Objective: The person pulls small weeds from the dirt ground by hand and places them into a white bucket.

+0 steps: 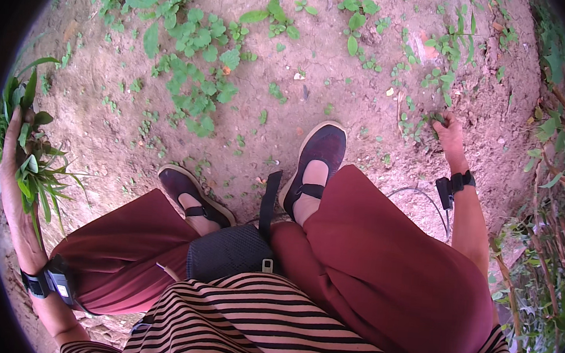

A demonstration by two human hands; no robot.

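Observation:
At the far left, my left hand (13, 138) is closed around a loose bunch of pulled green weeds (38, 177). Long grassy blades and broader leaves stick out on both sides of it. My right hand (449, 132) is down at the bare soil on the right, its thumb and fingers pinching a small green weed (436, 120). The fingertips partly cover that plant, so its roots cannot be seen. Low seedlings (408, 126) grow just left of the right hand.
A broad patch of leafy weeds (191, 70) grows ahead on the left; smaller weeds (357, 20) dot the soil farther off. Dry stems and foliage (559, 198) line the right side. A black cable (425, 195) hangs near my right wrist. My dark shoes (316, 154) rest on the ground.

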